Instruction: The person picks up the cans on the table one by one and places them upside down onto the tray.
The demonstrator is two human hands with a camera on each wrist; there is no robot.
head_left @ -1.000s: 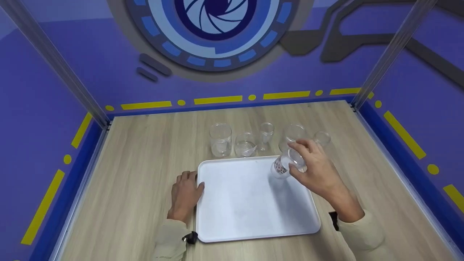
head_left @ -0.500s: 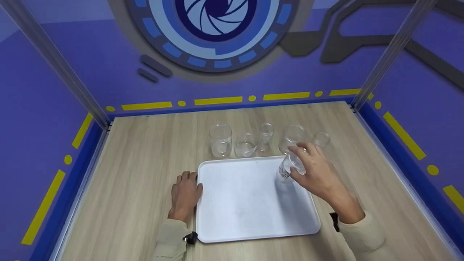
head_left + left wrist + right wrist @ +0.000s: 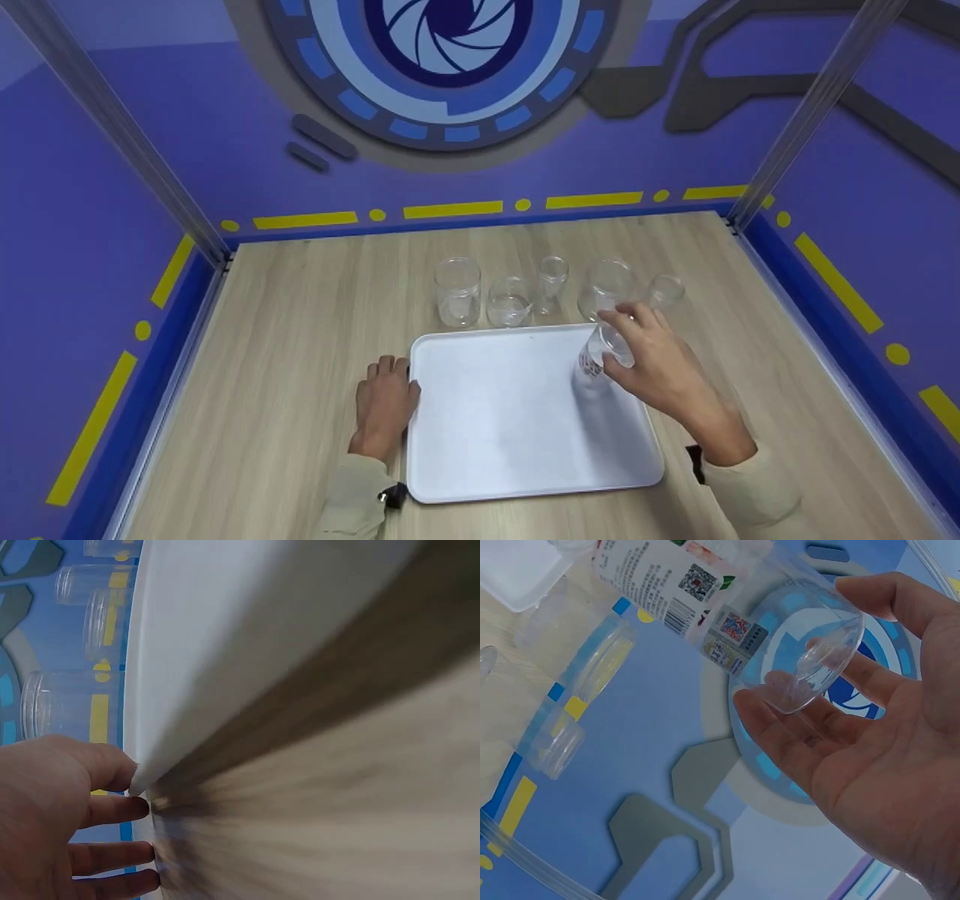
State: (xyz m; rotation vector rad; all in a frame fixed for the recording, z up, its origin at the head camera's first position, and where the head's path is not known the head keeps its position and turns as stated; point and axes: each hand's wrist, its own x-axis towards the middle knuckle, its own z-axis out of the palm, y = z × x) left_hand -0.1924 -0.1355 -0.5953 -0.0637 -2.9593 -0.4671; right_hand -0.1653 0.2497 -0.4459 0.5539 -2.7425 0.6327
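Gripping a clear container (image 3: pixel 591 361), the right hand (image 3: pixel 658 367) has its thumb and fingers curled round the container's upper end, with the body slanting down to the left. The container is over the far right part of a white tray (image 3: pixel 510 420); whether its lower end touches the tray I cannot tell. In the right wrist view its printed label (image 3: pixel 682 596) shows a barcode and square codes, and the held end is smooth and rounded.

The left hand (image 3: pixel 385 409) is at the tray's left edge, thumb on the rim and the other fingers nearly straight, a little spread, touching the outer side.

The tray lies on a wood-grained worktop (image 3: pixel 292 360). Just beyond its far edge five clear vessels stand in a row: from left to right, a tall wide jar (image 3: pixel 457 292), a short round cup (image 3: pixel 510 304), a slender glass (image 3: pixel 553 279), a broad vessel (image 3: pixel 609 281) and a small vessel (image 3: pixel 666 289), the last two partly hidden by the right hand. Behind them rises a blue-purple wall (image 3: pixel 202 135) with yellow dashes along its foot
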